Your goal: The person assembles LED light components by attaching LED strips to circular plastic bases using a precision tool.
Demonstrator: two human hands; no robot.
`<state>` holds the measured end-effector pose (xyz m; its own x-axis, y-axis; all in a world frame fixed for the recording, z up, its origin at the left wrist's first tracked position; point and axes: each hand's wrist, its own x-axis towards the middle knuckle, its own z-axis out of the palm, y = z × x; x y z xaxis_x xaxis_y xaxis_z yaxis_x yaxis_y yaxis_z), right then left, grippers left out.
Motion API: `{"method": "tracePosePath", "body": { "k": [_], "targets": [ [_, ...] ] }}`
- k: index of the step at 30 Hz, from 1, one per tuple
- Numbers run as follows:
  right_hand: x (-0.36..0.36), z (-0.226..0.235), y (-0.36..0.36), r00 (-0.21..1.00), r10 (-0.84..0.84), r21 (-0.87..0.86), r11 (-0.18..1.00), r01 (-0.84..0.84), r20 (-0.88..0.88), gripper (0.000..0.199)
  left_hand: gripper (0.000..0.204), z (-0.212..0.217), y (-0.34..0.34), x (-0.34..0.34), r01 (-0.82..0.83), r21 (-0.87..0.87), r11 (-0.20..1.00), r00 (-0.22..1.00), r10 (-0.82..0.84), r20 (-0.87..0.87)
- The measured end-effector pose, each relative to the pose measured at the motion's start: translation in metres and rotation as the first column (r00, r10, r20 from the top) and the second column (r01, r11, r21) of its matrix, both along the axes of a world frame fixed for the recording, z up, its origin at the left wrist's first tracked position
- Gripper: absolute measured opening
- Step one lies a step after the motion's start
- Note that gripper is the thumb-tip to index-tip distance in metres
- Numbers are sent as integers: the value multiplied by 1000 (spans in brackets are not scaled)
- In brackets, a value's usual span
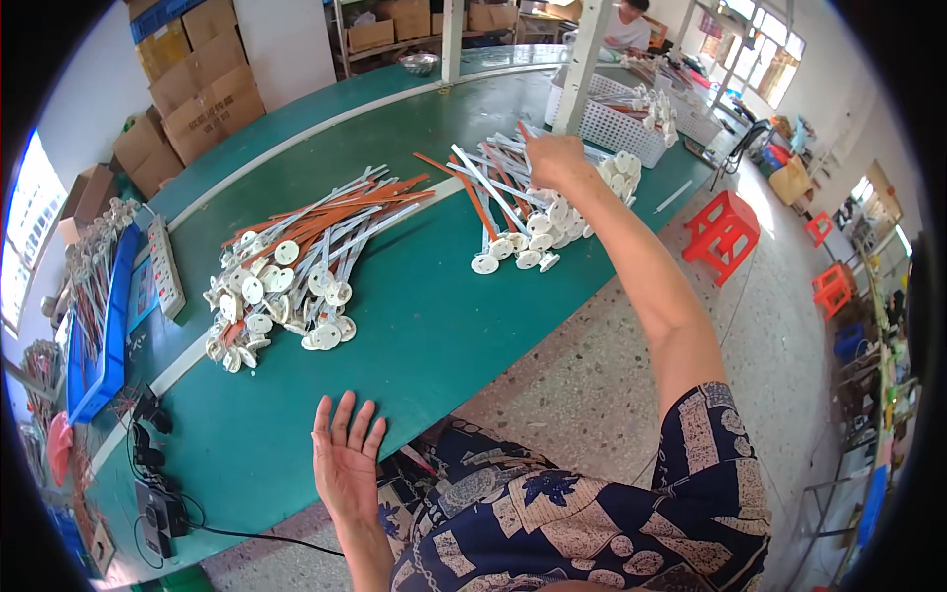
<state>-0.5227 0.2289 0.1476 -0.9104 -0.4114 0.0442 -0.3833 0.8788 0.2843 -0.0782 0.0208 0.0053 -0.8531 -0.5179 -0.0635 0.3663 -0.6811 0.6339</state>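
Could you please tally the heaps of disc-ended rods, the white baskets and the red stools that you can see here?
Heaps of disc-ended rods: 2, near heap, far heap
White baskets: 1
Red stools: 3
Total: 6

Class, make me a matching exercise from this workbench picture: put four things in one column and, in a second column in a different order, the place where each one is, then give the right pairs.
Things:
1. left hand
2. right hand
3. white basket
4. red stool

Places:
A. on the floor beside the green table
B. open, at the table's near edge
C. on the far part of the table, behind the right-hand pile
D. stretched out over the right-hand pile of white discs and strips

Pairs: 1-B, 2-D, 3-C, 4-A
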Motion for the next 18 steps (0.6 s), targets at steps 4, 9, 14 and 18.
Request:
{"method": "tracePosePath", "body": {
  "k": [4, 9, 14, 18],
  "targets": [
    [14, -13, -5, 997, -5, 6, 1000, 6, -75, 37, 57, -2, -2, 3, 5, 32, 999, 1000, -4, -26],
    [30, -12, -7, 978, 80, -107, 989, -102, -192, 30, 57, -5, -7, 8, 67, 17, 998, 995, -66, -69],
    [30, -11, -16, 973, 113, -202, 967, -154, -200, 20, 59, -3, -7, 8, 35, 17, 999, 998, -35, -48],
    [59, 2, -29, 915, 253, -332, 874, -355, -313, 25, 62, -1, -4, 4, 40, 41, 998, 998, -38, -44]
  ]
}}
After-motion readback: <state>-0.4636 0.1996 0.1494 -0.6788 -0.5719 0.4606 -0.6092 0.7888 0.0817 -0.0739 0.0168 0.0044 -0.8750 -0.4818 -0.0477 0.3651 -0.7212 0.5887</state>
